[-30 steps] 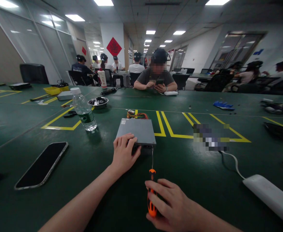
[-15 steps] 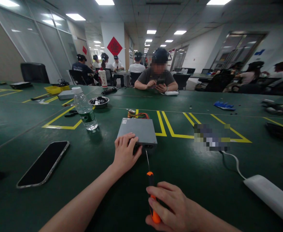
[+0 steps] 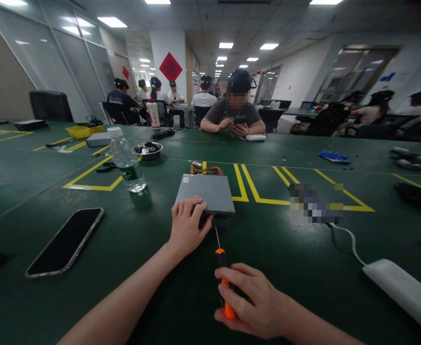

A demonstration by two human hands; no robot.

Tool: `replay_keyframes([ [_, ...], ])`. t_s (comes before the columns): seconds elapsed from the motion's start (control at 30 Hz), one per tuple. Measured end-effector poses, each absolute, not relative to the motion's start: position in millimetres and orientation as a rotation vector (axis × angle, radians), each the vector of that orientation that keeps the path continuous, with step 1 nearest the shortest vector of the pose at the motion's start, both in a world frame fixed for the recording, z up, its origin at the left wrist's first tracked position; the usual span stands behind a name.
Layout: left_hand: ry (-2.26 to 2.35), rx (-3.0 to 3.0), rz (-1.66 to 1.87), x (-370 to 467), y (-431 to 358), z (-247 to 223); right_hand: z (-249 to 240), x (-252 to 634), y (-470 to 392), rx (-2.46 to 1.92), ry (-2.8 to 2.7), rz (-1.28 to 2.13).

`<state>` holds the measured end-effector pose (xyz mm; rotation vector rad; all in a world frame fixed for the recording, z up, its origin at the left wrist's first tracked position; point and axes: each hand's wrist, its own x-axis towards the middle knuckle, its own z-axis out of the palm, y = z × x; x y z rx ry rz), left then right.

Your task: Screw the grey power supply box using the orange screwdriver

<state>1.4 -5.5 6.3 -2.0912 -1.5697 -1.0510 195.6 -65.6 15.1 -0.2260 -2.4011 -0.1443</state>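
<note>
A grey metal computer power supply (image 3: 210, 191) lies flat on the green table, its bundle of coloured cables (image 3: 207, 168) behind it. My left hand (image 3: 188, 223) grips its near left corner, fingers on top and thumb at the near side. In my right hand (image 3: 249, 302) is a screwdriver (image 3: 221, 273) with an orange and black handle, fingers closed around it. The thin shaft points away from me, and its tip meets the near face of the power supply close to my left thumb. What exactly the tip touches is too small to make out.
To the left are a phone (image 3: 66, 242) and a water bottle (image 3: 127, 163), with a metal bowl (image 3: 148, 150) behind. A white power bank (image 3: 400, 287) with a cable lies at right. Farther off are a blue glove (image 3: 334, 156) and a seated person (image 3: 233, 115) holding a phone.
The screwdriver and my right hand have moved slightly forward and left, bringing the tip to the near face of the power supply. My left hand keeps its hold.
</note>
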Motion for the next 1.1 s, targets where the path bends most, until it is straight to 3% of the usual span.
replay_keyframes([
  [1.1, -1.569, -2.097, -1.048, 2.2, -7.2, 8.5, 14.7, 190.3, -71.0, -0.323, -2.443, -0.132],
])
